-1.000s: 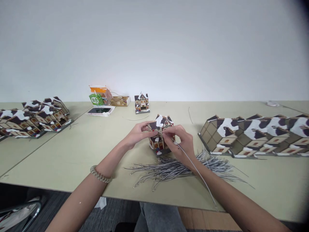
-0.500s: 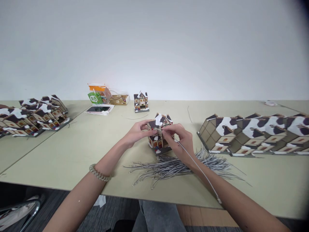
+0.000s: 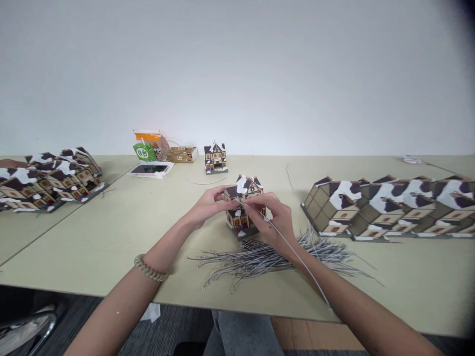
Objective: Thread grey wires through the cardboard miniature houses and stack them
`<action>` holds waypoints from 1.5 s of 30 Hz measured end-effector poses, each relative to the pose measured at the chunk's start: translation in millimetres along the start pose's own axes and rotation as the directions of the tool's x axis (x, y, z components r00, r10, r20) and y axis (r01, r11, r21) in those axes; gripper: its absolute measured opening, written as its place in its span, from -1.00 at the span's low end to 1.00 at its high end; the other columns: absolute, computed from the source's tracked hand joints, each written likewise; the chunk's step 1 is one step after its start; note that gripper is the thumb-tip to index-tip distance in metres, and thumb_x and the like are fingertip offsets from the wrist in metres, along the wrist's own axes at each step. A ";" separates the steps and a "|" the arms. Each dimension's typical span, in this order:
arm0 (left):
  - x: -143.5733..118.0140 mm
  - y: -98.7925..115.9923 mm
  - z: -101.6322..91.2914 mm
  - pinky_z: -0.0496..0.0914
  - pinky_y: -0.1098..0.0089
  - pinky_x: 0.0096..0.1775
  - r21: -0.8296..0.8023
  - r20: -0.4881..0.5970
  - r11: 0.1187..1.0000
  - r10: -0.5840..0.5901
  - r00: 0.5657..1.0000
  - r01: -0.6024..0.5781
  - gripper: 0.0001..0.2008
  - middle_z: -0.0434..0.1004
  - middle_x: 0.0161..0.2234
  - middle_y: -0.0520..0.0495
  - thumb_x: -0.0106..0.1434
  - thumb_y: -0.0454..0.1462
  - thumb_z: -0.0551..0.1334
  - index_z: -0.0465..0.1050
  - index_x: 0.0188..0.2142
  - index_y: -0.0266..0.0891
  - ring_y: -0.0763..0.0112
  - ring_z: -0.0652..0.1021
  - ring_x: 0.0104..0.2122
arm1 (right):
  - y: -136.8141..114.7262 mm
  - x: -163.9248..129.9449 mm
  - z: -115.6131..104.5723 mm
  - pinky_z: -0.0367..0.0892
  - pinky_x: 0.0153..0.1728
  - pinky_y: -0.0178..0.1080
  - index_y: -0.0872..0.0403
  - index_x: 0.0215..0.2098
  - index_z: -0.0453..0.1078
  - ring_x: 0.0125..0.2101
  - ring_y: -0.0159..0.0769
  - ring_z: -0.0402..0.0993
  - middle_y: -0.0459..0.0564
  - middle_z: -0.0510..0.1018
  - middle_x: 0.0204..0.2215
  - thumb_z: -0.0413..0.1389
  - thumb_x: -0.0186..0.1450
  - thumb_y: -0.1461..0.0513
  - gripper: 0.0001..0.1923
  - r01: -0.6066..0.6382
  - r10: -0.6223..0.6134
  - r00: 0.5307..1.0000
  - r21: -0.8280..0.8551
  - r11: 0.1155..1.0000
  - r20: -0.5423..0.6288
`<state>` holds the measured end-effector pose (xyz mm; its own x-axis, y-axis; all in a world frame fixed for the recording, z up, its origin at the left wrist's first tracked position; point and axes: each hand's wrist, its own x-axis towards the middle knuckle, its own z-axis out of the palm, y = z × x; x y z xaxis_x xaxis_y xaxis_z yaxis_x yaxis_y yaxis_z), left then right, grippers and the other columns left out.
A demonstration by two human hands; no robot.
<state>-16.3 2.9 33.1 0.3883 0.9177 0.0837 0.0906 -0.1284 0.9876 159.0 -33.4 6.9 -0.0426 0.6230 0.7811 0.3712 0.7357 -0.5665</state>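
A small model house point(image 3: 241, 217) with a snow-patched dark roof stands upright on the table, facing me at an angle. My left hand point(image 3: 208, 205) grips its left side, the thumb across the front. Between the pinched thumb and fingers of my right hand point(image 3: 272, 215) is a thin grey wire point(image 3: 293, 247). One end of it lies against the house front near my left thumb; the other trails down over my right forearm. Below the house spreads a bundle of similar grey wires point(image 3: 252, 259), partly covered by my right hand.
Rows of similar model houses stand at the right point(image 3: 386, 202) and left point(image 3: 70, 175). Near the wall are another house point(image 3: 215, 159), a brown box point(image 3: 182, 155), a green carton point(image 3: 144, 152), an orange-topped package point(image 3: 152, 136) and a phone point(image 3: 150, 170). Loose wire point(image 3: 289, 177) lies behind.
The right fingertips have shifted slightly left along the house front with the wire. My left hand keeps its hold on the house. The whole view has moved a little.
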 end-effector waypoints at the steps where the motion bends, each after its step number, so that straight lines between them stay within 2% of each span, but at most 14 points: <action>1: 0.0 0.0 0.0 0.27 0.17 0.06 -0.001 0.003 1.000 0.002 1.000 -0.002 -0.47 0.45 0.05 -0.22 0.04 -0.21 0.37 0.39 0.02 -0.28 0.16 0.42 0.04 | -0.4 0.1 -0.1 0.36 -0.40 -0.28 -0.01 -0.35 0.45 -0.42 -0.35 0.40 -0.08 0.57 -0.42 0.12 0.21 0.29 -0.91 0.000 0.000 1.000 0.000 1.000 -0.003; 6: 0.3 -1.3 -0.9 0.26 0.15 0.06 0.002 0.003 1.000 0.000 1.000 0.000 -0.46 0.45 0.05 -0.22 0.02 -0.21 0.39 0.40 0.01 -0.27 0.15 0.42 0.04 | -1.6 0.9 -0.8 0.36 -0.41 -0.26 -0.01 -0.37 0.45 -0.45 -0.35 0.38 -0.09 0.57 -0.45 0.10 0.22 0.28 -0.90 -0.030 0.030 0.999 -0.006 1.000 -0.018; 14: -0.4 -1.4 -0.9 0.26 0.15 0.06 0.001 0.000 1.000 0.006 1.000 -0.006 -0.46 0.46 0.03 -0.23 0.01 -0.21 0.39 0.41 0.01 -0.27 0.16 0.42 0.04 | -2.4 1.3 -0.7 0.34 -0.42 -0.29 0.00 -0.35 0.46 -0.44 -0.36 0.40 -0.09 0.57 -0.45 0.10 0.20 0.31 -0.89 0.001 -0.001 1.000 0.012 1.000 0.000; 30: -0.2 -2.1 -1.8 0.30 0.19 0.02 -0.011 0.016 1.000 0.004 1.000 -0.004 -0.46 0.48 0.01 -0.21 -0.01 -0.22 0.41 0.42 0.00 -0.24 0.19 0.44 0.00 | -2.2 0.4 0.2 0.33 -0.44 -0.27 0.01 -0.37 0.45 -0.47 -0.36 0.36 -0.07 0.54 -0.47 0.09 0.24 0.25 -0.90 -0.053 0.053 0.998 0.002 0.999 -0.029; 45: 0.1 -3.4 -3.3 0.32 0.20 0.00 -0.014 0.021 1.000 -0.006 1.000 0.006 -0.44 0.46 0.02 -0.23 -0.01 -0.24 0.41 0.40 0.01 -0.27 0.19 0.44 0.01 | -3.0 0.4 -0.1 0.32 -0.44 -0.30 0.02 -0.36 0.45 -0.49 -0.39 0.35 -0.08 0.55 -0.47 0.10 0.22 0.29 -0.91 -0.025 0.025 1.000 0.013 1.000 -0.019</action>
<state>-19.6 4.6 30.3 0.4070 0.9103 0.0748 0.0800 -0.1171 0.9899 157.9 -35.4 8.9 -0.0154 0.6359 0.7716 0.3596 0.7236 -0.5892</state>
